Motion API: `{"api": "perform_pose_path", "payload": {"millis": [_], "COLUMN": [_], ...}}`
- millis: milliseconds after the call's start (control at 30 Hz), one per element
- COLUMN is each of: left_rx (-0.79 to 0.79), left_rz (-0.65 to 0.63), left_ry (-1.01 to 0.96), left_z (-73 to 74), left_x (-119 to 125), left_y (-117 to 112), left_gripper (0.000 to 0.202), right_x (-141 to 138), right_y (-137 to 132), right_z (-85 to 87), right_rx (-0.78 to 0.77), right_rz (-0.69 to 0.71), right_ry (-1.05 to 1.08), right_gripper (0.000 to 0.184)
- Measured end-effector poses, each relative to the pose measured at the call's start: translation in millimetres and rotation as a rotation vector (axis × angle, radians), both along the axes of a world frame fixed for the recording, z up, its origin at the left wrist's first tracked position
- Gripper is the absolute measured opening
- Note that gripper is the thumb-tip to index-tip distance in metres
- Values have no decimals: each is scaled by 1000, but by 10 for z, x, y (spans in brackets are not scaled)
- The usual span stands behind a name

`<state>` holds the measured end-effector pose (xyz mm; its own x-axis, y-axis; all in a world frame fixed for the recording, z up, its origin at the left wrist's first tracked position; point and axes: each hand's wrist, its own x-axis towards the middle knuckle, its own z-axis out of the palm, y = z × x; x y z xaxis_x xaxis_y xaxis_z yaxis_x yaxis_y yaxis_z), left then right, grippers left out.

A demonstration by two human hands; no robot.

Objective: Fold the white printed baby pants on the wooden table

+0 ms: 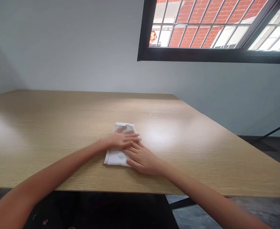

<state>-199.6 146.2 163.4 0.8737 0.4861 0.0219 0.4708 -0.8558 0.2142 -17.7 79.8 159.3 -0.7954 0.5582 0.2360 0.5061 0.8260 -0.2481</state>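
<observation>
A white folded cloth point(117, 159) with small printed figures lies flat on the wooden table point(65, 127), close to its front edge. Over the cloth's middle is my left hand point(119, 140), fingers stretched out to the right and slightly blurred. My right hand point(146, 159) rests at the cloth's right side, its extended fingers reaching onto it. The fingers of the two hands overlap, the left ones above the right fingertips. Part of the cloth is hidden under both hands.
Behind the table stands a pale wall point(70, 47) with a dark-framed, barred window point(190, 54) at the upper right. The table's right edge slopes down towards me, with floor beyond it. A thin dark bar point(277, 129) leans at the far right.
</observation>
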Motion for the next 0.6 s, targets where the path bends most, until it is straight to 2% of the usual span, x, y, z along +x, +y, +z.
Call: {"api": "perform_pose_path", "payload": {"millis": [133,233,333,400,467,533,600], "left_rx": [221,251,279,287,222,92,-24], "left_rz": [368,547,624,586,432,235,99], "left_ry": [-50,-146,-228,-255,-260,-278,-324], "left_z": [-44,-85,-124,-124,-96,-49,2], "left_x": [-7,-27,-127,-245,-388,-524,-619], "left_y": [706,873,681,429,139,-143,-380], "left_gripper": [38,43,48,49,47,44,46], "right_x": [31,80,169,234,281,297,284], "right_y": [-110,-128,-67,-4,58,108,142], "right_z": [108,125,87,43,-5,-48,-75], "right_rx": [-110,-194,-250,-245,-232,-209,-190], "right_rz": [34,26,-16,-35,-27,-25,-66], "right_ry": [-89,-70,53,149,209,265,342], "right_gripper": [56,62,67,61,47,34,25]}}
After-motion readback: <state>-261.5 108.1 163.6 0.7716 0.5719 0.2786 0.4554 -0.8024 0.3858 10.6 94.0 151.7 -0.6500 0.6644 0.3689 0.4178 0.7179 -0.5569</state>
